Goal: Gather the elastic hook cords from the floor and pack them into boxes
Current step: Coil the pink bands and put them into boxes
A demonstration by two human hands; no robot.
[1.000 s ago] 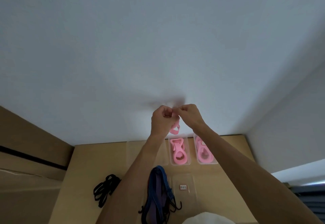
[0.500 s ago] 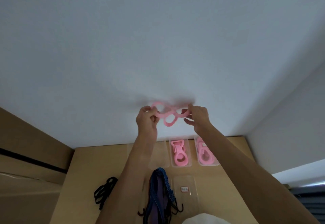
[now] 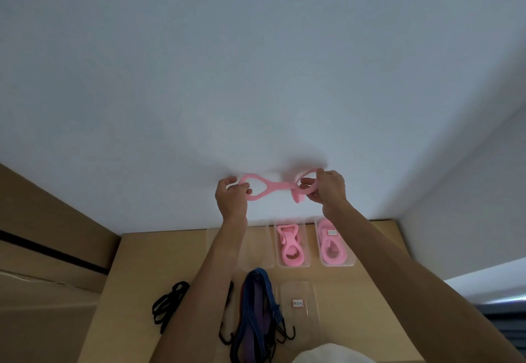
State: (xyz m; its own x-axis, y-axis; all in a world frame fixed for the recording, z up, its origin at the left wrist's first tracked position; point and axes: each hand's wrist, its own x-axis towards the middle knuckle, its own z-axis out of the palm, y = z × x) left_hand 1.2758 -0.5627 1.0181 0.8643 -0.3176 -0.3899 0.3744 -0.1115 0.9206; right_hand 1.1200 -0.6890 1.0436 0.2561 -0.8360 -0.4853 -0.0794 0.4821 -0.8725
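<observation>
Tan floor [image 3: 176, 254] below a pale wall, serving as staging area. Blue-and-purple hook cords [image 3: 257, 314] and black cords [image 3: 168, 305] heaped near, apparently awaiting packing. Three clear boxes in a row at the wall: one empty [image 3: 256, 248], two [image 3: 293, 246] [image 3: 334, 244] already holding pink cords. Pink cord [image 3: 273, 187] raised above the boxes, stretched level, probably for folding to box length. Left hand [image 3: 230, 197] pinching one loop; right hand [image 3: 327, 189] pinching the other.
</observation>
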